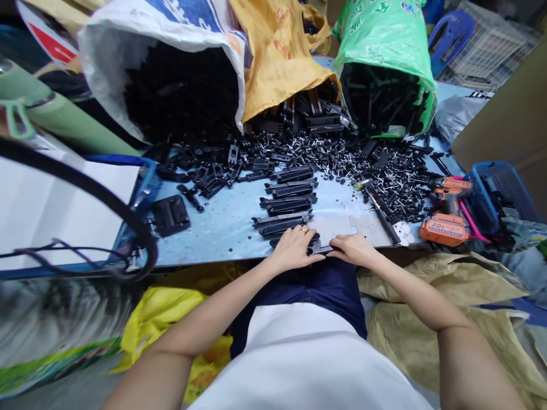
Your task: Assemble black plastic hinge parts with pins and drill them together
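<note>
At the near edge of the blue table [205,245], my left hand [294,247] is closed around one end of a long black plastic part [316,249]. My right hand [352,249] pinches the other end, so the part lies crosswise between both hands. Partly covered by my left fingers is the nearest piece of a column of similar black parts [286,202], laid side by side and running away from me. A hammer [380,213] with a dark handle rests to the right of my right hand.
Loose screws or pins [307,151] cover the table's back half. Behind them lie a white sack [102,68], an orange bag [277,62] and a green bag [384,40] with black parts. An orange cordless drill [447,219] and a blue basket [487,196] stand right; a black cable [94,191] arcs left.
</note>
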Tool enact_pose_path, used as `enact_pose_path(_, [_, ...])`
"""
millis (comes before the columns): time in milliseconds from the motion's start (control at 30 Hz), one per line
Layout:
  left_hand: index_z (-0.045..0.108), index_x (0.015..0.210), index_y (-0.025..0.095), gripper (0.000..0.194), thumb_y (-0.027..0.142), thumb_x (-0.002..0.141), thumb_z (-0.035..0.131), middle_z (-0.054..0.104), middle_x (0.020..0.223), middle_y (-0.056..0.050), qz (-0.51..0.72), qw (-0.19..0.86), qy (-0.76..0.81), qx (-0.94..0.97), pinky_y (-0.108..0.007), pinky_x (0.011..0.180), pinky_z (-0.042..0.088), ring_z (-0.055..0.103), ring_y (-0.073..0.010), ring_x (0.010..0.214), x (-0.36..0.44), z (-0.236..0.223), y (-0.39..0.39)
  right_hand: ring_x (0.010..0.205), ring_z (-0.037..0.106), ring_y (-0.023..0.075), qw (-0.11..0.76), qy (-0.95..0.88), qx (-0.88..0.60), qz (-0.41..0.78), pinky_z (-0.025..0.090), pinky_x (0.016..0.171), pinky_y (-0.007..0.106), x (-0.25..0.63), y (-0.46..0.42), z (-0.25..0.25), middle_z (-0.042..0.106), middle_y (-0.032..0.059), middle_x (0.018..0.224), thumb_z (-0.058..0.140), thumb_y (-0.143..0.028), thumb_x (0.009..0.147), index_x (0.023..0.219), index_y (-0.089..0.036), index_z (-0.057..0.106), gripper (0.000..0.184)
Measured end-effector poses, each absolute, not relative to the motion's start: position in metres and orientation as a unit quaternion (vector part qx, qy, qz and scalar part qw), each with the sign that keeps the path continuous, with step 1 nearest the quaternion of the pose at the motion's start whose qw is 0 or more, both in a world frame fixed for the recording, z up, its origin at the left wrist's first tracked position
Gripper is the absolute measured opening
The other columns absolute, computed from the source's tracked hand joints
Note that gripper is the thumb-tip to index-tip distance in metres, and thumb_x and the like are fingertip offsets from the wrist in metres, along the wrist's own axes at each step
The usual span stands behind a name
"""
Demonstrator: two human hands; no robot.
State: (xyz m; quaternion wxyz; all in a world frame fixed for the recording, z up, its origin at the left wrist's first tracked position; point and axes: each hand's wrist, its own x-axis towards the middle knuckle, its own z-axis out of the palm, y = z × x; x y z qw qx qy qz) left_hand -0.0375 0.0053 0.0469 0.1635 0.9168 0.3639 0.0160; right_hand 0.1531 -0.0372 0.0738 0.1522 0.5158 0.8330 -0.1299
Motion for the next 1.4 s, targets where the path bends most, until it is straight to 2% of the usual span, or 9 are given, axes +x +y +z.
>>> enact_pose_path(133, [0.05, 0.1, 0.015, 0.059, 0.063, 0.067, 0.057, 0.06, 0.094, -0.01, 0.069, 0.175, 0.355, 0.916, -0.035, 0.075, 0.045, 0.057, -0.0253, 0.087, -0.044, 0.038, 0.008, 0.074, 0.057, 0.015, 0.142, 0.838, 0.52, -0.083, 0.025, 0.055, 0.024, 0.145, -0.042, 0.082, 0.063, 0.0064, 0.085, 0.035, -0.047, 0.091, 0.096, -0.018, 0.059, 0.038])
enact_pose_path(467, [0.052, 0.088, 0.017, 0.04, 0.056, 0.08, 0.046, 0.059, 0.08, -0.006, 0.236, 0.146, 0.328, 0.903, -0.028, 0.064, 0.048, 0.061, -0.0195, 0.077, -0.056, 0.017, 0.008, 0.076, 0.054, 0.0167, 0.134, 0.86, 0.492, -0.007, 0.027, 0.061, 0.028, 0.129, -0.04, 0.103, 0.061, 0.0084, 0.082, 0.034, -0.032, 0.094, 0.097, -0.017, 0.058, 0.029])
enact_pose_path(600, [0.055, 0.089, 0.016, 0.043, 0.057, 0.078, 0.049, 0.061, 0.08, -0.007, 0.192, 0.139, 0.326, 0.915, -0.03, 0.065, 0.047, 0.06, -0.0214, 0.078, -0.051, 0.024, 0.005, 0.073, 0.054, 0.016, 0.115, 0.872, 0.475, -0.011, 0.027, 0.059, 0.027, 0.147, -0.03, 0.087, 0.062, 0.0075, 0.08, 0.038, -0.038, 0.092, 0.093, -0.016, 0.06, 0.031])
enact_pose_path(767, [0.049, 0.117, 0.015, 0.038, 0.036, 0.085, 0.044, 0.054, 0.119, -0.015, 0.117, 0.094, 0.346, 0.926, -0.038, 0.089, 0.039, 0.048, -0.0272, 0.112, -0.002, 0.062, 0.034, 0.071, 0.055, 0.0152, 0.033, 0.869, 0.491, -0.045, 0.033, 0.059, 0.026, 0.177, -0.032, 0.047, 0.062, 0.007, 0.077, 0.039, -0.043, 0.091, 0.094, -0.015, 0.061, 0.036])
enact_pose_path(867, [0.053, 0.111, 0.012, 0.035, 0.011, 0.086, 0.029, 0.058, 0.111, -0.015, 0.077, 0.081, 0.399, 0.91, -0.037, 0.081, 0.041, 0.051, -0.0253, 0.105, 0.042, 0.077, 0.087, 0.077, 0.056, 0.0169, -0.019, 0.861, 0.505, -0.056, 0.038, 0.064, 0.027, 0.182, -0.041, 0.036, 0.064, 0.008, 0.081, 0.04, -0.044, 0.09, 0.096, -0.016, 0.062, 0.037])
enact_pose_path(967, [0.056, 0.106, 0.008, 0.036, 0.003, 0.082, 0.029, 0.059, 0.108, -0.018, 0.032, 0.064, 0.43, 0.9, -0.035, 0.081, 0.04, 0.051, -0.0243, 0.104, 0.074, 0.074, 0.138, 0.086, 0.055, 0.0181, -0.041, 0.842, 0.535, -0.063, 0.042, 0.073, 0.029, 0.184, -0.039, 0.042, 0.064, 0.0082, 0.092, 0.044, -0.043, 0.089, 0.098, -0.017, 0.063, 0.033])
enact_pose_path(1133, [0.059, 0.097, 0.003, 0.029, 0.003, 0.083, 0.034, 0.062, 0.098, -0.02, 0.004, 0.058, 0.411, 0.91, -0.034, 0.08, 0.041, 0.055, -0.0246, 0.096, 0.089, 0.054, 0.161, 0.097, 0.052, 0.0215, -0.053, 0.764, 0.642, -0.029, 0.042, 0.085, 0.032, 0.195, 0.02, 0.059, 0.061, 0.0116, 0.102, 0.039, -0.024, 0.091, 0.104, -0.013, 0.06, 0.028])
enact_pose_path(1267, [0.054, 0.108, 0.004, 0.034, 0.006, 0.087, 0.028, 0.059, 0.106, -0.02, -0.005, 0.043, 0.402, 0.915, -0.033, 0.08, 0.042, 0.054, -0.0242, 0.1, 0.085, 0.051, 0.151, 0.1, 0.051, 0.0241, -0.023, 0.722, 0.691, -0.025, 0.043, 0.082, 0.034, 0.197, 0.089, 0.061, 0.059, 0.0161, 0.107, 0.036, -0.01, 0.088, 0.101, -0.01, 0.06, 0.027])
enact_pose_path(1400, [0.058, 0.101, 0.004, 0.032, 0.006, 0.086, 0.03, 0.061, 0.101, -0.019, -0.016, 0.044, 0.391, 0.919, -0.032, 0.08, 0.042, 0.055, -0.0233, 0.099, 0.078, 0.055, 0.144, 0.095, 0.055, 0.0221, -0.01, 0.714, 0.698, -0.042, 0.044, 0.079, 0.032, 0.189, 0.111, 0.064, 0.063, 0.0157, 0.102, 0.039, -0.007, 0.085, 0.097, -0.009, 0.061, 0.026])
